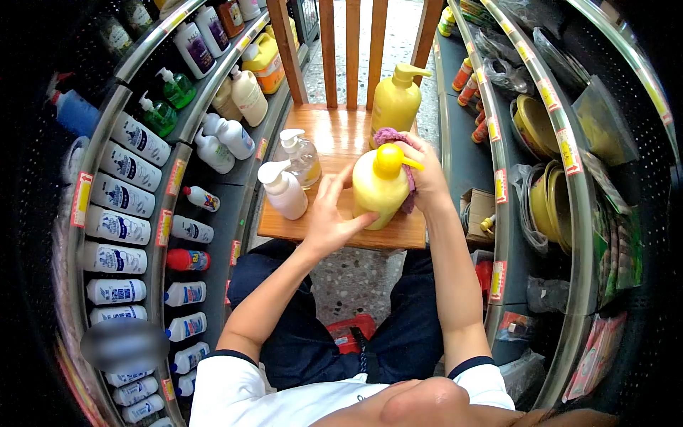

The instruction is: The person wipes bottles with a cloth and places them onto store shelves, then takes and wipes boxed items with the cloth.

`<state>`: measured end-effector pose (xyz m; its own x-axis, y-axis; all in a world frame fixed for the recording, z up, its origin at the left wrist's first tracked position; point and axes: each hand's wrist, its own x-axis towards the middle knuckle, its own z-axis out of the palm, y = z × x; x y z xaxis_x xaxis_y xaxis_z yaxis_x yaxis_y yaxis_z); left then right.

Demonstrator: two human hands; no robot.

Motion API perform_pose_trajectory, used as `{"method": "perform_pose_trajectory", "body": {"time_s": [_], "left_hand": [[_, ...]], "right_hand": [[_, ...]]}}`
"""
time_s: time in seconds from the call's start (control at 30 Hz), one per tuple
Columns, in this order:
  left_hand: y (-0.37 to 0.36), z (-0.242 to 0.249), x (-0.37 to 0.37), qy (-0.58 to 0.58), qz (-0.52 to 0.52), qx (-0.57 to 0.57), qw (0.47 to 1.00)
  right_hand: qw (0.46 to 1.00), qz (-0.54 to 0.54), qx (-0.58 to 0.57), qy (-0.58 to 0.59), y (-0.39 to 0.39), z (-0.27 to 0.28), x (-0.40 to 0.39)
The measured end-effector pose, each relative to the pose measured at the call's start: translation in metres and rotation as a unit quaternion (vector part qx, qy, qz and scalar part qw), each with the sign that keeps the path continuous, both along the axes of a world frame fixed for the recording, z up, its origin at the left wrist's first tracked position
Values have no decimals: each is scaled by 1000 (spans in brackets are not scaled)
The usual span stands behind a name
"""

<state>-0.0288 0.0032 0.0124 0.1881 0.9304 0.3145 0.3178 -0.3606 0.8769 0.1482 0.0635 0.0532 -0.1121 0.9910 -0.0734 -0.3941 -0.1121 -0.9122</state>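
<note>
A pale yellow pump bottle (378, 196) with a bright yellow pump head stands near the front of a wooden chair seat (338, 121). My left hand (333, 220) grips its left side, the thumb across the lower front. In my right hand (427, 171) is a purple cloth (409, 199), pressed against the bottle's right side. Behind it is a larger yellow pump bottle (395, 103). To the left stand a clear pump bottle (302, 160) and a whitish pump bottle (283, 191), both upright and apart from my hands.
Shelves on the left carry rows of white bottles (126, 198), green pump bottles (178, 87) and a yellow-orange jug (265, 64). On the right-hand shelves are yellow basins (551, 203), orange-red bottles (466, 89) and plastic-wrapped goods. A red object (350, 331) lies on the floor between my legs.
</note>
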Motion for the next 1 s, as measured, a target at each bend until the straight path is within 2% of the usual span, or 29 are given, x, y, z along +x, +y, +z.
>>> {"method": "perform_pose_trajectory", "body": {"time_s": [0.07, 0.17, 0.27, 0.47, 0.5, 0.6, 0.77, 0.9, 1.0], "left_hand": [[0, 0, -1, 46, 2, 5, 999], [2, -10, 0, 55, 17, 38, 998], [4, -16, 4, 27, 19, 57, 998], [3, -15, 9, -116, -45, -43, 991], [3, -14, 9, -109, -45, -41, 992], [3, -11, 8, -95, -41, -30, 994], [3, -17, 9, -66, 0, 25, 998], [-1, -14, 15, -32, 66, 44, 996], [-2, -10, 17, 10, 85, 69, 994]], "right_hand": [[1000, -7, 11, -6, 1, -3, -1], [997, -47, 55, -41, -4, -14, 0], [991, -98, 69, -58, -19, -13, -5], [966, -193, 137, -107, -47, -14, -17], [971, -167, 130, -109, -48, -18, -17], [966, -195, 135, -98, -58, -25, -24], [939, -213, 173, -208, -72, -45, -30], [916, -241, 206, -245, -84, -54, -40], [934, -225, 190, -201, -81, -53, -38]]}}
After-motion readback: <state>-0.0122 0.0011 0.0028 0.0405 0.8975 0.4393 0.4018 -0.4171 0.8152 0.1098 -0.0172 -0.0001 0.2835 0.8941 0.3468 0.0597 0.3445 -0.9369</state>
